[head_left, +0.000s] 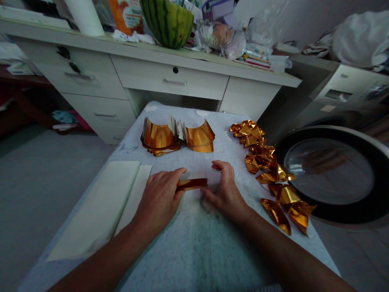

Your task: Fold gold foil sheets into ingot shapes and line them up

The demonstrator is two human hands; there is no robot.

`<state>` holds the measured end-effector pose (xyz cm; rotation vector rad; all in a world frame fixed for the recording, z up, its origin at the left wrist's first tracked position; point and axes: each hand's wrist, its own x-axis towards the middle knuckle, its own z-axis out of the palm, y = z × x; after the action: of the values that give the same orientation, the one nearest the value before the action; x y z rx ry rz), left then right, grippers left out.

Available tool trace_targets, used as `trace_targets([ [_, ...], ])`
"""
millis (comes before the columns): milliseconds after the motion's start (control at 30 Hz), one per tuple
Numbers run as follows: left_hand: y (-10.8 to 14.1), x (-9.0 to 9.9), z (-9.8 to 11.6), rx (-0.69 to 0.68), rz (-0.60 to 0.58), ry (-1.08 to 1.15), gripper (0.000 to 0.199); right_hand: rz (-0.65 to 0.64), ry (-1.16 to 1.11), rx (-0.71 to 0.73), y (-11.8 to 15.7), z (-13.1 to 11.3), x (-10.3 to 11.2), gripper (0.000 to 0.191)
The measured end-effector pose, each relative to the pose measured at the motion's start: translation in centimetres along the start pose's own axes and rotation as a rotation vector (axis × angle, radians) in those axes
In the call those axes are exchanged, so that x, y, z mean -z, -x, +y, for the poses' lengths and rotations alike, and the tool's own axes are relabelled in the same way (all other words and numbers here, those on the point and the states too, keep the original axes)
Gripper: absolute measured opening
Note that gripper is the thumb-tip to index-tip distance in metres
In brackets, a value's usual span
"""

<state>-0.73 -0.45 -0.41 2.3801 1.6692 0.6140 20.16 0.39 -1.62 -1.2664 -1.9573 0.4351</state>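
Observation:
Between thumb and fingers, my left hand (162, 194) grips one end of a narrow folded strip of gold foil paper (193, 184), which points right. At the strip's free end is my right hand (226, 194), its thumb and fingers apart and nothing seen between them. Behind the hands stand two curved stacks of gold foil sheets, a left stack (158, 136) and a right stack (199, 137). Folded gold foil pieces (261, 156) lie in a line along the table's right side.
White paper sheets (100, 202) lie on the cloth-covered table (188, 255) at left. Beyond it is a counter with drawers (173, 75), bearing a cut watermelon (167, 22) and plastic bags. The open round door of a washing machine (331, 172) is close to the table's right edge.

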Motion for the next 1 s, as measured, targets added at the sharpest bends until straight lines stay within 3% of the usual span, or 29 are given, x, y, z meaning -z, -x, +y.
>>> trace_targets([
  [67,-0.1,0.1,0.0,0.004,-0.027,0.055,0.043,-0.095,0.015,-0.022,0.0,0.2,0.1,0.059],
  [233,-0.1,0.8,0.2,0.072,-0.032,0.265,0.039,-0.158,-0.039,-0.034,-0.3,0.5,0.4,0.010],
  [300,-0.1,1.1,0.3,0.101,0.000,0.375,0.041,-0.146,-0.107,-0.014,-0.5,0.6,0.6,0.004],
  [433,-0.1,1.5,0.5,0.175,0.089,0.574,0.045,-0.120,-0.329,-0.024,-0.6,0.4,0.9,0.007],
  [700,-0.4,1.2,0.7,0.355,0.108,0.961,0.051,-0.179,-0.933,-0.335,-0.2,-0.5,0.1,0.023],
  [833,-0.7,1.3,0.8,0.431,0.040,0.991,0.048,-0.171,-0.938,-0.408,-0.3,-0.9,0.2,0.046],
  [1000,-0.7,1.0,0.6,0.406,-0.027,0.927,0.047,-0.185,-0.866,-0.440,-0.3,-0.8,0.2,0.044],
])
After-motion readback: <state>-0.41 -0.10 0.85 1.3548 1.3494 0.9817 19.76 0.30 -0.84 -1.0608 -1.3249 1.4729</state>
